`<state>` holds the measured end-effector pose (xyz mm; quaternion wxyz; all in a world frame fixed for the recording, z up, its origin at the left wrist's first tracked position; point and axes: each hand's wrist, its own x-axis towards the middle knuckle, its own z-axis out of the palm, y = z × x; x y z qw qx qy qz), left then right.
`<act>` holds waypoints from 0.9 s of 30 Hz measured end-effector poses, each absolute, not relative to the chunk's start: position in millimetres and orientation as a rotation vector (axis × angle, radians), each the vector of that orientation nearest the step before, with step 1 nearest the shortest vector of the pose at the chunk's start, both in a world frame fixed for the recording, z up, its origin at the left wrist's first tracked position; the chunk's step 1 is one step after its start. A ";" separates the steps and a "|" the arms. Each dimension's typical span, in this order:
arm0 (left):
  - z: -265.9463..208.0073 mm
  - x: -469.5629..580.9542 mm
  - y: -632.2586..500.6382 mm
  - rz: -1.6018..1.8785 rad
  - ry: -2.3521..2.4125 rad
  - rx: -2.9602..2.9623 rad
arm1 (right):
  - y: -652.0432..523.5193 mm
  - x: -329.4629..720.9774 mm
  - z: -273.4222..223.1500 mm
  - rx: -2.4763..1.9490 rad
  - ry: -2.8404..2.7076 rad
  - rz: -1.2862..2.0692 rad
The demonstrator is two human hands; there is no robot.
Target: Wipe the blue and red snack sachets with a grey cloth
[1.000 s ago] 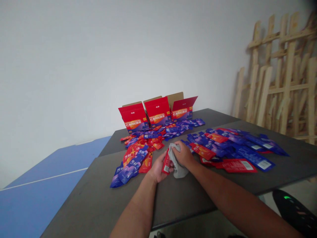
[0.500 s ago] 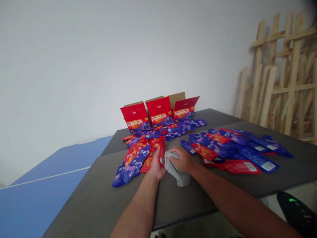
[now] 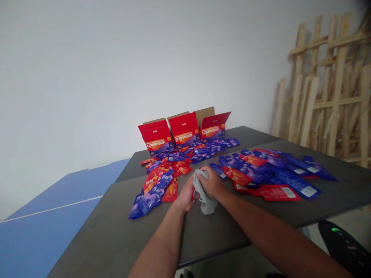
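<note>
My left hand (image 3: 186, 194) is closed around a red pouch (image 3: 193, 193), of which only a small strip shows between the hand and the cloth. Pressed against that pouch is a grey cloth (image 3: 206, 200), gripped by my right hand (image 3: 212, 181), its loose end hanging down toward the table. Left of my hands lies a heap of red and blue pouches (image 3: 155, 189). On the right spreads another heap of blue and red pouches (image 3: 261, 170), several with white barcode labels facing up.
Three open red cartons (image 3: 185, 133) stand in a row at the back, with more mixed pouches (image 3: 199, 150) in front. The dark grey table (image 3: 101, 231) has a blue table (image 3: 58, 216) on its left. Wooden frames (image 3: 324, 96) lean at the right wall.
The grey cloth has moved left and over the red pouch, hiding most of it. My hands have come closer together. The view has shifted slightly.
</note>
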<state>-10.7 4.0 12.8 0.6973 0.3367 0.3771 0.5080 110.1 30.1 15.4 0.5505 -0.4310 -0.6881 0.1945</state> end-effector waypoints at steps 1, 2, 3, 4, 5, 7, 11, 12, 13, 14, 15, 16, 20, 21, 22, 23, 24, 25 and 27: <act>12.6 -11.0 3.4 1.124 0.861 0.750 | 32.5 110.8 14.3 -1.033 -1.602 0.467; 12.6 -11.4 2.9 1.116 0.874 0.750 | 34.6 111.3 13.3 -1.044 -1.582 0.471; 12.8 -11.8 2.5 1.106 0.878 0.752 | 36.6 111.7 12.3 -1.051 -1.570 0.472; 13.2 -12.3 2.3 1.090 0.868 0.755 | 38.3 112.0 11.4 -1.056 -1.561 0.469; 13.8 -12.8 2.1 1.070 0.846 0.758 | 39.9 112.4 10.8 -1.062 -1.551 0.461; 15.1 -14.1 1.8 1.022 0.790 0.745 | 42.8 113.6 10.3 -1.083 -1.521 0.440; 18.3 -18.9 1.3 0.935 0.692 0.630 | 48.5 117.2 11.0 -1.146 -1.476 0.407; 19.3 -20.8 1.2 0.918 0.661 0.593 | 50.1 118.3 11.0 -1.158 -1.468 0.397; 20.3 -22.9 1.1 0.901 0.622 0.558 | 51.9 119.4 11.0 -1.173 -1.456 0.385; 21.4 -25.1 1.1 0.889 0.580 0.526 | 53.8 120.6 10.7 -1.190 -1.440 0.373; 22.5 -27.3 1.4 0.885 0.537 0.498 | 55.7 121.7 10.5 -1.209 -1.422 0.362; 23.4 -29.2 1.9 0.889 0.494 0.478 | 57.6 122.9 10.2 -1.228 -1.404 0.356; 23.8 -33.8 8.6 1.133 0.491 0.464 | 60.9 126.9 11.9 -1.252 -1.362 0.375; 23.1 -34.4 11.3 1.224 0.543 0.452 | 60.0 127.4 13.2 -1.241 -1.368 0.384; 22.3 -35.1 14.0 1.309 0.600 0.430 | 58.3 127.8 14.8 -1.224 -1.383 0.394; 21.6 -35.9 16.6 1.378 0.646 0.400 | 55.8 127.8 16.5 -1.200 -1.409 0.403; 21.0 -36.7 18.8 1.427 0.672 0.366 | 52.9 127.6 18.1 -1.168 -1.447 0.412; 20.7 -37.6 20.3 1.458 0.672 0.339 | 49.7 127.2 19.2 -1.129 -1.500 0.419; 21.2 -38.9 21.4 1.489 0.619 0.324 | 43.6 126.0 19.6 -1.015 -1.653 0.420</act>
